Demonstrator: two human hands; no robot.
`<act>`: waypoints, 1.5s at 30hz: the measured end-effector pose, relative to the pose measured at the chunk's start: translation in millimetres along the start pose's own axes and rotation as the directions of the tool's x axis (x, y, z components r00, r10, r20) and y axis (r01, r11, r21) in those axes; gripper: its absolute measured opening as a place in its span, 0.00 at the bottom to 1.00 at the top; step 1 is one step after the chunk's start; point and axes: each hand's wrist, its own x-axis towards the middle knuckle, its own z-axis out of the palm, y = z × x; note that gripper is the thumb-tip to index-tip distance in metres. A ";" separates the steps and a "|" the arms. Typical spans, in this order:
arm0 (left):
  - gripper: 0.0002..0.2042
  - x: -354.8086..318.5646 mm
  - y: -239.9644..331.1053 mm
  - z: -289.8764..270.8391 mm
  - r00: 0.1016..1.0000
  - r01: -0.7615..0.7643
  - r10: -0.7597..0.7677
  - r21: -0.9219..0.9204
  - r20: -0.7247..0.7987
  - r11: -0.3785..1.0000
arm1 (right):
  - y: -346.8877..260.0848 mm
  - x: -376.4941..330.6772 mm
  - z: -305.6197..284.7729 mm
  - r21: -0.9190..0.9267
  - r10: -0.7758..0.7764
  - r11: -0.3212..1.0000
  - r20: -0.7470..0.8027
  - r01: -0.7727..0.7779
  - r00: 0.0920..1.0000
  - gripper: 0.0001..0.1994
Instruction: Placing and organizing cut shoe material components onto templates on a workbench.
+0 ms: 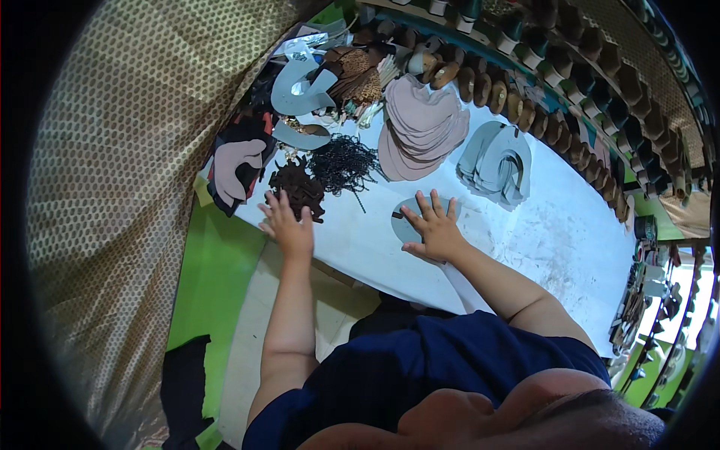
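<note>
My left hand (291, 229) hovers or rests at the table's near edge, fingers spread, at the front of a heap of small dark brown pieces (289, 182); I cannot tell whether it touches them. Flat on a grey curved cut-out (405, 234) lies my right hand (437, 234), its fingers spread and gripping nothing. A small dark brown strip (398, 215) sits on that cut-out, left of the fingers. Behind the brown heap is a tangle of black braided cords (341, 161). A fanned stack of pinkish-beige curved pieces (416, 131) stands farther back, between my hands.
To the right is a stack of grey U-shaped pieces (491, 169). More grey cut-outs (296, 94) and a pink one (234, 171) lie at the left. Wooden-looking shoe forms (499, 96) line the back edge of the white table (555, 240). A patterned gold curtain (127, 187) hangs left.
</note>
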 end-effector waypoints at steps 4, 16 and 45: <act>0.28 17.2 -28.8 -13.9 0.994 0.094 -0.091 0.065 -0.058 0.993 | -4.6 8.5 3.2 0.003 -0.017 1.000 -0.023 0.017 1.000 0.44; 0.13 49.7 -2.4 -23.2 1.000 0.019 -0.019 0.079 -0.001 0.997 | 0.7 13.2 17.1 -0.010 -0.028 1.000 -0.073 0.027 0.997 0.38; 0.08 88.9 0.1 -6.0 0.999 -0.047 0.049 0.078 -0.015 0.996 | 0.9 11.9 16.0 0.040 -0.016 0.999 -0.095 0.020 0.995 0.33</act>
